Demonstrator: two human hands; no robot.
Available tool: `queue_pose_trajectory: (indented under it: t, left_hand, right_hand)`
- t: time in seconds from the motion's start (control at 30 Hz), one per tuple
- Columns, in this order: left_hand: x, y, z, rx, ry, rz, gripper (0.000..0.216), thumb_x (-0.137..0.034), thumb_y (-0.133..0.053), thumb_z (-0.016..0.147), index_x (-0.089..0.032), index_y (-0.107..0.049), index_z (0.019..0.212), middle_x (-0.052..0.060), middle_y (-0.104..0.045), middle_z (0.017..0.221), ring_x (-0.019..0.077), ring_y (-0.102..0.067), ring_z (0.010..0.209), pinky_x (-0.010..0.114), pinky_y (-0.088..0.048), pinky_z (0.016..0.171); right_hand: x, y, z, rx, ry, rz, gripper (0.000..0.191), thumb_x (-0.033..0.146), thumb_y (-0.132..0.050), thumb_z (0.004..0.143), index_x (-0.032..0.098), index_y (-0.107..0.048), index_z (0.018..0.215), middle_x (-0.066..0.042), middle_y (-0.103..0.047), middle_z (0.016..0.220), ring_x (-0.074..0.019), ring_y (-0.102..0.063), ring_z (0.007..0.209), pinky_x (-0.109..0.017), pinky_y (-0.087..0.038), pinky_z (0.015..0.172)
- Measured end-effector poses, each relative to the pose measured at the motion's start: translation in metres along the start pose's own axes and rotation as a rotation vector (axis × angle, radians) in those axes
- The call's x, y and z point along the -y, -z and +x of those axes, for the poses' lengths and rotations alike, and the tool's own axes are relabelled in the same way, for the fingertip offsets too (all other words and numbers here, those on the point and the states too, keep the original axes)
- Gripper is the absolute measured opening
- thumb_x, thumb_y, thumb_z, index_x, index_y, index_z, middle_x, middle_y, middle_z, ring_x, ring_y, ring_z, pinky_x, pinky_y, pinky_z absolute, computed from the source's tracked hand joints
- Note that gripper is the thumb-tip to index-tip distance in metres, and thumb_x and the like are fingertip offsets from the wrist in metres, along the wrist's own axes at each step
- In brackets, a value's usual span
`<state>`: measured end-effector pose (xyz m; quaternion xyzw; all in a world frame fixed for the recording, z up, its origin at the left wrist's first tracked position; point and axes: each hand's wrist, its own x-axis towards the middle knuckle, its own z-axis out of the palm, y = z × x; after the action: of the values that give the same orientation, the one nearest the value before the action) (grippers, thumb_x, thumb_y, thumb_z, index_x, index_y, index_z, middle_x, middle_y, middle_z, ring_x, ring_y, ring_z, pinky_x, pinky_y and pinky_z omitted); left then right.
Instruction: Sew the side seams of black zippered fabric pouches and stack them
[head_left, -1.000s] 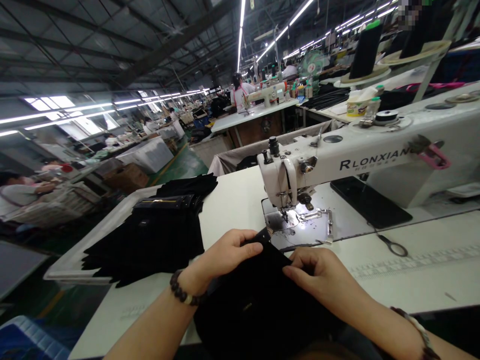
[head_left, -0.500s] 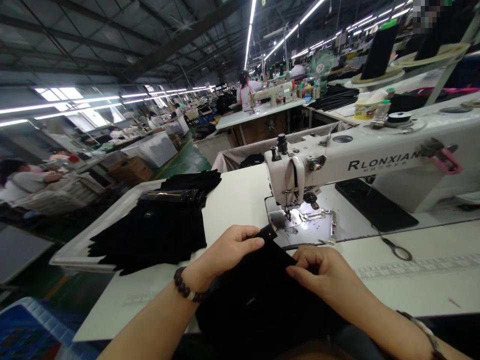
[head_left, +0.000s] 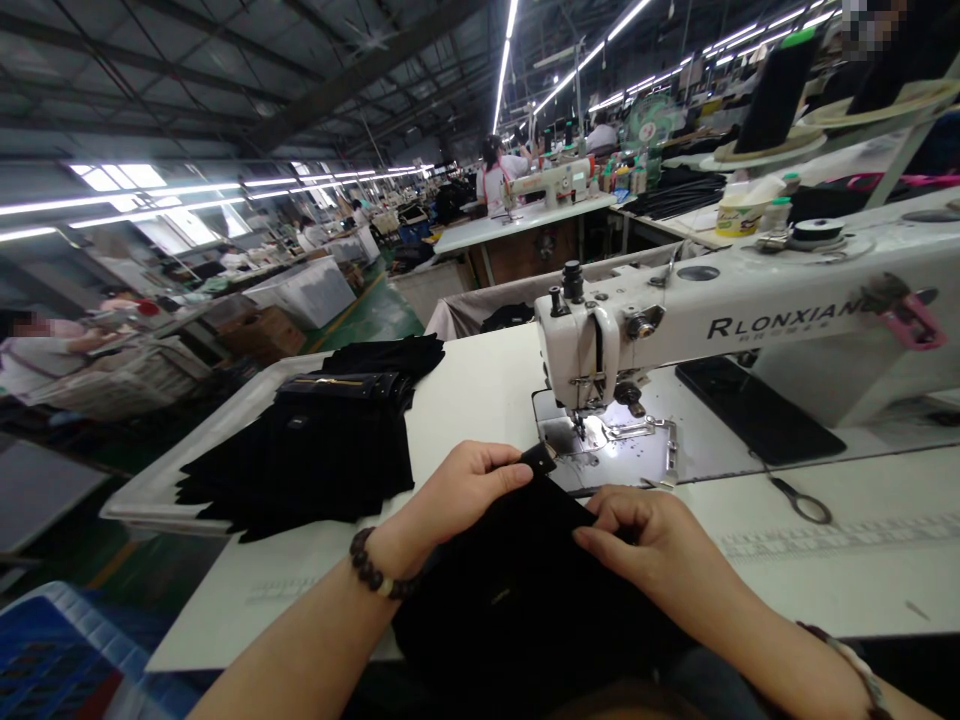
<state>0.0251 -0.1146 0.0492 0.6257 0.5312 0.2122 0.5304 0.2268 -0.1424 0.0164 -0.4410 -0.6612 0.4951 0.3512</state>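
Note:
My left hand [head_left: 457, 495] and my right hand [head_left: 637, 545] both pinch the top edge of a black fabric piece [head_left: 517, 590] that hangs over the table's front edge toward me. A small black tab [head_left: 538, 458] sticks up from the fabric beside my left thumb. The fabric's corner lies just in front of the needle plate [head_left: 600, 440] of a white sewing machine [head_left: 750, 310]. The machine's lamp lights the plate. Both hands are closed on the cloth.
A stack of black fabric pieces [head_left: 315, 450] sits on a white tray [head_left: 150, 490] to the left. Small scissors [head_left: 802, 500] and a dark phone [head_left: 757, 410] lie on the table to the right. Thread cones [head_left: 776, 95] stand behind the machine. Other people work at tables behind.
The view has shifted slightly, so everything sits a little to the right. My hands keep their grip on the black fabric in nearly the same place before the needle.

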Motion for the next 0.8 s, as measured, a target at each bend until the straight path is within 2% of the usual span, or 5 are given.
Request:
queue_pose_trajectory:
  t: [0.27,0.43,0.67,0.73,0.8]
  left_hand:
    - [-0.002,0.001,0.002,-0.007,-0.012,0.009,0.027,-0.037,-0.055,0.076,-0.011,-0.062,0.079,0.0,-0.054,0.063,0.0109,-0.046,0.055,0.021,-0.034,0.05]
    - [-0.001,0.001,0.007,0.0,-0.029,0.057,0.024,-0.034,-0.052,0.077,-0.011,-0.06,0.078,0.0,-0.053,0.064,0.011,-0.045,0.057,0.021,-0.035,0.052]
    - [-0.002,-0.001,0.02,0.019,-0.086,0.185,0.021,-0.03,-0.048,0.077,-0.012,-0.056,0.07,-0.003,-0.047,0.06,0.0108,-0.041,0.057,0.021,-0.034,0.055]
    - [-0.001,-0.001,0.025,0.038,-0.1,0.23,0.02,-0.029,-0.047,0.077,-0.013,-0.055,0.069,-0.003,-0.046,0.06,0.0105,-0.04,0.057,0.021,-0.032,0.054]
    - [0.001,-0.001,0.031,0.069,-0.098,0.253,0.019,-0.027,-0.047,0.077,-0.013,-0.057,0.071,-0.003,-0.047,0.06,0.0106,-0.04,0.057,0.021,-0.032,0.054]
  right_hand:
    - [-0.004,0.004,0.0,0.098,-0.219,0.219,0.036,0.041,-0.055,0.071,0.02,-0.035,0.048,0.006,-0.031,0.048,-0.0086,-0.025,0.045,-0.025,-0.02,0.044]
    - [-0.009,0.005,0.004,0.1,-0.238,0.191,0.033,0.042,-0.055,0.071,0.02,-0.04,0.052,0.004,-0.038,0.053,-0.0093,-0.029,0.048,-0.024,-0.022,0.045]
    - [-0.015,0.01,0.005,-0.036,0.016,-0.144,0.009,0.024,-0.052,0.075,0.021,-0.045,0.071,0.005,-0.044,0.059,-0.0121,-0.042,0.055,-0.024,-0.033,0.051]
    - [-0.013,0.016,0.005,0.047,0.098,-0.196,0.003,0.019,-0.049,0.079,0.021,-0.05,0.08,0.003,-0.052,0.065,-0.0125,-0.048,0.059,-0.024,-0.037,0.055]
    - [-0.011,0.024,0.005,0.178,0.189,-0.222,0.015,0.015,-0.044,0.083,0.022,-0.056,0.089,0.001,-0.06,0.075,-0.0131,-0.055,0.068,-0.024,-0.041,0.062]
